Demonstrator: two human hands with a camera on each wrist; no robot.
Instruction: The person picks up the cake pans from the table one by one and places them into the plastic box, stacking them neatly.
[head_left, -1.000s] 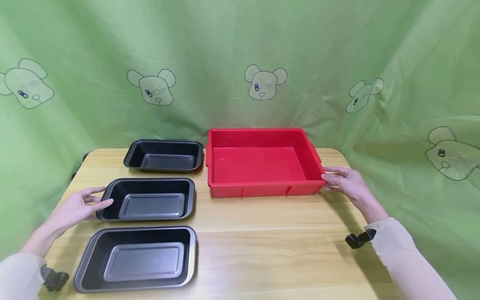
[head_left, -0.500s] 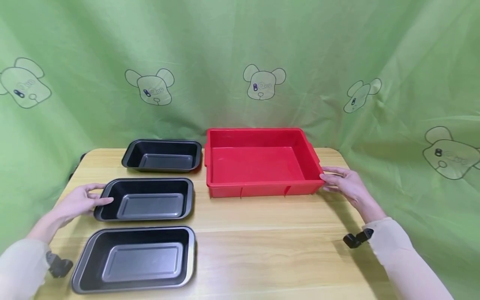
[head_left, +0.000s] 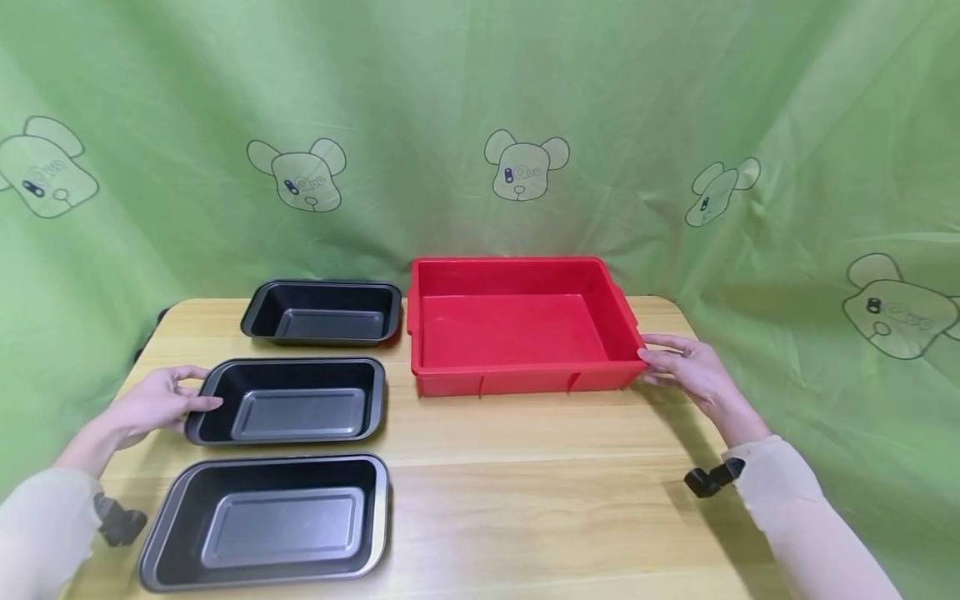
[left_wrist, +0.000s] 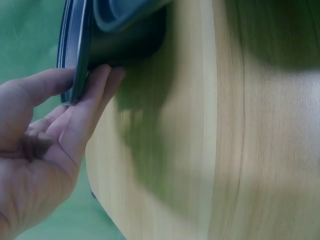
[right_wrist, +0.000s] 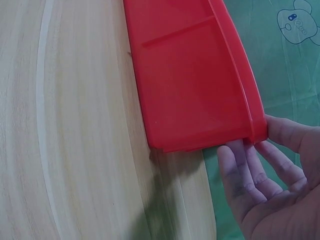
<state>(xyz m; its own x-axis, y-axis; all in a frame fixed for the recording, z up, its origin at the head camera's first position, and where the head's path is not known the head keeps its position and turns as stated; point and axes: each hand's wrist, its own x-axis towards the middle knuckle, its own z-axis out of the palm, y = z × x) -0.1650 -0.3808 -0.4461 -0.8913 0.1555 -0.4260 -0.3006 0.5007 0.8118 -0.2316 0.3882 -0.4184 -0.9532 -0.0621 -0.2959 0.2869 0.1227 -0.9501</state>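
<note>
My left hand point(head_left: 161, 402) grips the left end of the middle black loaf pan point(head_left: 300, 414), thumb over the rim. In the left wrist view, the fingers point(left_wrist: 82, 117) lie under that pan's rim, against its outer wall. Across the table my right hand point(head_left: 693, 371) holds the front right corner of a red plastic bin point(head_left: 510, 329). The right wrist view has the thumb point(right_wrist: 285, 131) at the bin's rim, with the other fingers below it. No contents show in the bin or the middle pan.
A second loaf pan point(head_left: 322, 313) stands behind the middle one, close to the bin's left side. A larger loaf pan point(head_left: 281, 525) sits at the front left. All rest on a wooden table point(head_left: 525, 500) backed by a green curtain point(head_left: 420, 100).
The head view has shifted slightly, so the whole scene sits a little further left. My left forearm has swung slightly inward; both hands keep their holds, and the pans and bin stay put.
</note>
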